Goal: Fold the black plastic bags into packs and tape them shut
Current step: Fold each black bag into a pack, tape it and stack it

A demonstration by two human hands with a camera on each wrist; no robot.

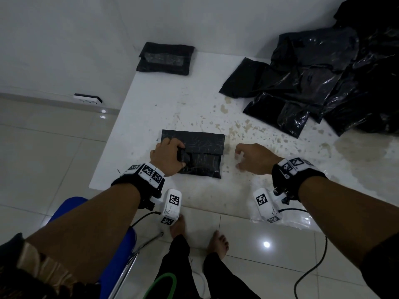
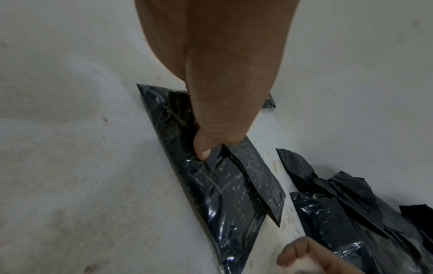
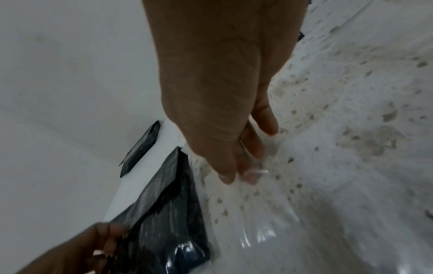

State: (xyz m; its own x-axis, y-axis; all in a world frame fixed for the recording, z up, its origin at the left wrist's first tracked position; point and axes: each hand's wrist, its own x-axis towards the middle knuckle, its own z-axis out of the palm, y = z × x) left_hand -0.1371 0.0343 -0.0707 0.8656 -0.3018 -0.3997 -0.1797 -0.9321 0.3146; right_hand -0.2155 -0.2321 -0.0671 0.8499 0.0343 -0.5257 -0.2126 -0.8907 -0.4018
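Observation:
A folded black pack (image 1: pixel 203 152) (image 2: pixel 229 189) (image 3: pixel 168 213) lies near the front of the white table (image 1: pixel 162 108), its flap turned down. My left hand (image 1: pixel 170 155) holds its left end, fingers curled at the edge and thumb (image 2: pixel 202 152) pressing on the flap. Just right of the pack hovers my right hand (image 1: pixel 244 158) (image 3: pixel 239 166), not touching it. Its thumb and fingers seem to pinch a small clear piece of tape (image 3: pixel 259 171), blurred. A taped black pack (image 1: pixel 166 59) (image 3: pixel 140 146) lies at the table's far left corner.
A heap of loose black bags (image 1: pixel 313 78) (image 2: pixel 351 222) fills the table's right side. Clear plastic film (image 1: pixel 287 221) (image 3: pixel 257 237) lies at the stained front right edge. A blue chair (image 1: pixel 121 244) stands front left, a cable (image 1: pixel 313 266) trails on the tiled floor.

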